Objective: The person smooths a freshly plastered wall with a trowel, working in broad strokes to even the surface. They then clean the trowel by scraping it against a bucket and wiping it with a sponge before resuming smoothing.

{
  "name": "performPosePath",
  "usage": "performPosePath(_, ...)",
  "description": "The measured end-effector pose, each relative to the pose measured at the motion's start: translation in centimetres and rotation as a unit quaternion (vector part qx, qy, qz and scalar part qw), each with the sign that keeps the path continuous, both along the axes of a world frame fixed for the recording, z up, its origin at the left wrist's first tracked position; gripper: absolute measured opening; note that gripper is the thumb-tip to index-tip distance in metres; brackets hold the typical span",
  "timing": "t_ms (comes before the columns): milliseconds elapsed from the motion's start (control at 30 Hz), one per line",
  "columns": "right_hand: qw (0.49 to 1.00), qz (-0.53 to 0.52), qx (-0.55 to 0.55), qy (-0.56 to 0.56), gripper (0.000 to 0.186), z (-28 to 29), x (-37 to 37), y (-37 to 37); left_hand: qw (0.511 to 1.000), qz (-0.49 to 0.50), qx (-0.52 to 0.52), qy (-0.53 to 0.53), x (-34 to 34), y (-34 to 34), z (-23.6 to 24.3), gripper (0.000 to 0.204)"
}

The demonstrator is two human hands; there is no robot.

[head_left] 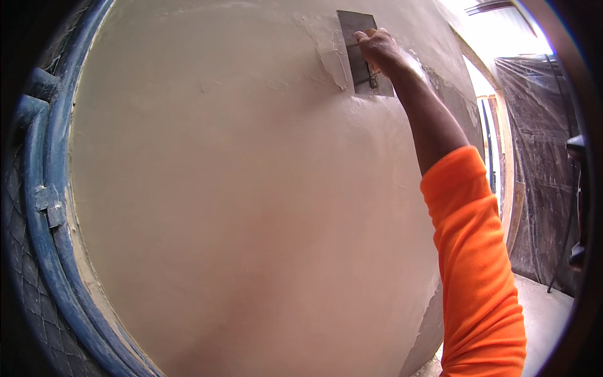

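Note:
High on the wall, my right hand is wrapped round the handle of a plastering trowel. The trowel is a dark rectangular metal blade, held with its long side nearly upright and its face against the wall. Wet, pale grey-beige plaster covers most of the wall. Ridges of plaster lie just left of the blade, and a rougher, darker patch shows to its right. My right arm reaches up in an orange sleeve. My left hand is outside the picture.
Blue metal pipes with a hinge run down the left edge of the wall, beside wire mesh. To the right, past a wooden post, hangs dark plastic sheeting. A pale floor lies at the lower right.

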State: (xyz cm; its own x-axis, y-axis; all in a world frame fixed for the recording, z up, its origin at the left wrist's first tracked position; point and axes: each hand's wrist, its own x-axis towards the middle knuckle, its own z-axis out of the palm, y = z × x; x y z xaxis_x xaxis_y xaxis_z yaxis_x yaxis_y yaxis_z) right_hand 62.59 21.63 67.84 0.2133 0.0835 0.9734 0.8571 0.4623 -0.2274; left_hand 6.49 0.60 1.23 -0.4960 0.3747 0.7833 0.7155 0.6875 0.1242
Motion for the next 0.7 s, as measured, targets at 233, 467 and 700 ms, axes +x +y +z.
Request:
performPosePath(233, 0.997, 0.032, -0.042, -0.053, 0.046, -1.7, -8.8, -3.1, 1.0, -0.004, -0.016, -0.013, -1.2, 0.6, -0.7, 0.04)
performPosePath(467, 0.996, -0.084, -0.018, -0.025, 0.041, 1.4, -13.3, -1.2, 0.998, 0.004, -0.039, -0.041, -1.8, 0.3, -1.3, 0.042)
performPosePath(700, 0.987, -0.094, -0.111, 0.075, 0.039, 0.4, -8.2, -1.2, 0.997, 0.013, -0.065, -0.043, -2.3, 0.6, -1.7, 0.044)
